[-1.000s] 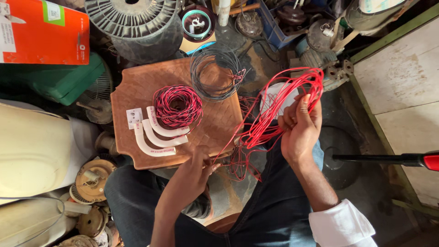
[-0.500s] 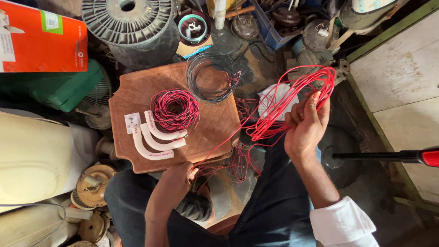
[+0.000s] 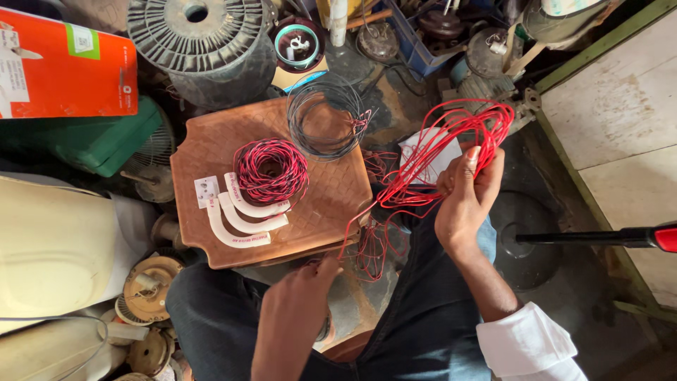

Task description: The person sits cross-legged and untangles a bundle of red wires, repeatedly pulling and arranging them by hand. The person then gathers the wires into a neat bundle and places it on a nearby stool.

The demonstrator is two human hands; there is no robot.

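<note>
Loose bundle of thin red wire loops [image 3: 451,152], held up right of the brown wooden worktop [image 3: 324,204]; the right hand [image 3: 465,201] has its grip closed around the loops, thumb raised. Strands trail down-left to the left hand [image 3: 300,300], whose fingertips meet them at the worktop's near edge; whether that grip pinches them cannot be told. On the worktop: a red-and-black wire coil [image 3: 270,169], a dark grey wire ring [image 3: 326,118], three curved white strips [image 3: 243,219]. Beyond: a ribbed grey metal spool [image 3: 201,46].

Glossy plastic-coated red wire [image 3: 451,152]
</note>
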